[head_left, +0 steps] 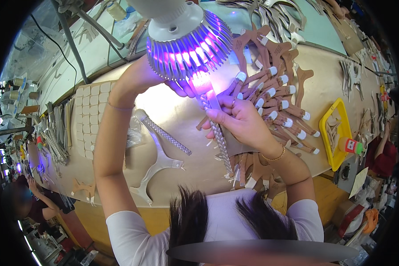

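- The right hand (243,120), at the centre of the frame, has its thumb and fingers closed in a pinch on a silvery braided strap (219,138).
- The left hand (160,80) reaches in under the lamp (188,46) at upper centre; its fingers are curled at the strap's top end, but glare and the lamp hide how firmly, if at all, they grip.
- The strap slants from the bright spot under the lamp down to lower centre, its loose end below the right hand.
- It looks light and bendy, probably soft along the plait and a little slick on its shiny face; nothing about it seems brittle. A flat pinch across its width, near the end being handled, should keep it from twisting.
- Left of centre, a grey forked piece (154,167) with its own braided strip lies flat on the table; beside it is a crumpled clear bag (134,134), contents unclear.
- Right of centre, brown straps with white tips (283,105) lie heaped.
- At far right, a yellow tray (327,148) holds pale flat pieces (333,126); a green-capped bottle (350,145) lies at its edge.
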A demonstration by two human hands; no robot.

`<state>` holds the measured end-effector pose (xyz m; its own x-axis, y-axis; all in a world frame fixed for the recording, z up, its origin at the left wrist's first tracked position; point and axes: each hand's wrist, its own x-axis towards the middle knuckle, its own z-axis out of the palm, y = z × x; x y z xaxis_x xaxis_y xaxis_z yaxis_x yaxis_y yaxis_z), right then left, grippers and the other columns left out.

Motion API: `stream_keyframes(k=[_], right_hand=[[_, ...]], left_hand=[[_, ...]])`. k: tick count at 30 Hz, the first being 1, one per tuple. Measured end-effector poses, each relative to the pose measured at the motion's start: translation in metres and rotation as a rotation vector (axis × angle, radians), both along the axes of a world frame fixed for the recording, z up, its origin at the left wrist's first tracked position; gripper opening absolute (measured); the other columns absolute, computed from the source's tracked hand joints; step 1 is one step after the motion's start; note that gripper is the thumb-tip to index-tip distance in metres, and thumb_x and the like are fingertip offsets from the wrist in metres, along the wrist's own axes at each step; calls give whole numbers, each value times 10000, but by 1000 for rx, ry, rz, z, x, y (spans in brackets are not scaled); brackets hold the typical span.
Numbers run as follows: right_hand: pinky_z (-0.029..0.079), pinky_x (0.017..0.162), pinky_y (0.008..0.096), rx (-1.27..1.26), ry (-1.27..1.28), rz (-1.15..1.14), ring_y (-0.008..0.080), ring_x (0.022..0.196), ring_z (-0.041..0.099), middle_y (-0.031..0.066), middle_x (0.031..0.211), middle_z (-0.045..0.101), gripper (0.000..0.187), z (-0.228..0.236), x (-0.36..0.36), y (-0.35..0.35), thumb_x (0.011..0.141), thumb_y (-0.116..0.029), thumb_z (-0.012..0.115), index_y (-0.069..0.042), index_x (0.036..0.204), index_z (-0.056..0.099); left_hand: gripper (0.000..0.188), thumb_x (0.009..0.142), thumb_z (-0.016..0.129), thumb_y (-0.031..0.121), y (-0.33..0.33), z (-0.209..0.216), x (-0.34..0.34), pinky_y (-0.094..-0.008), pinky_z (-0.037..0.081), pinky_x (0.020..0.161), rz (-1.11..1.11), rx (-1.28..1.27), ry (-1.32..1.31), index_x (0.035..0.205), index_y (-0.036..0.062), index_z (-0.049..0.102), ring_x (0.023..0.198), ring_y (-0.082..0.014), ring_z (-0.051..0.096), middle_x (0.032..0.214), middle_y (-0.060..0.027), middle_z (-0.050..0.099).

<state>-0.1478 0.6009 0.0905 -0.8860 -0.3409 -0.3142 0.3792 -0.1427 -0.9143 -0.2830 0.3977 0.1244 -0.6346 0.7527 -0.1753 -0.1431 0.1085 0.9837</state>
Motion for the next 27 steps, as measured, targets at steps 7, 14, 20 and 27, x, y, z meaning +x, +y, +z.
stream_keyframes(k=[7, 14, 20, 27], right_hand=[[526, 616, 245, -40, 1, -4, 108, 682, 636, 88, 806, 646, 320, -5, 0, -3, 927, -191, 569, 57, 1128, 550], [552, 662, 261, -12, -5, 75, 133, 772, 640, 110, 901, 648, 338, -6, -3, 0, 929, -179, 562, 63, 1161, 518], [551, 663, 261, -7, 20, 80, 130, 797, 632, 100, 897, 640, 361, -9, -4, -1, 930, -176, 560, 62, 1197, 509], [565, 668, 275, -23, 29, 62, 136, 812, 634, 96, 921, 631, 345, -10, -4, -3, 927, -168, 563, 60, 1182, 517]], left_hand=[[358, 772, 700, 71, -4, -7, -4, -298, 581, 591, 37, 70, 32, 1095, -31, 583, 726, -197, 672, 909, -129, 651], [318, 779, 691, 62, -8, -9, -7, -291, 574, 584, 21, 81, 28, 1066, -38, 597, 730, -185, 667, 895, -113, 651], [298, 795, 678, 74, -5, -7, -5, -296, 578, 573, 34, -80, 21, 1053, -48, 593, 695, -208, 679, 870, -132, 658], [277, 810, 664, 85, -2, -2, -2, -295, 577, 563, 33, -118, 28, 1042, -50, 595, 681, -213, 683, 849, -134, 663]])
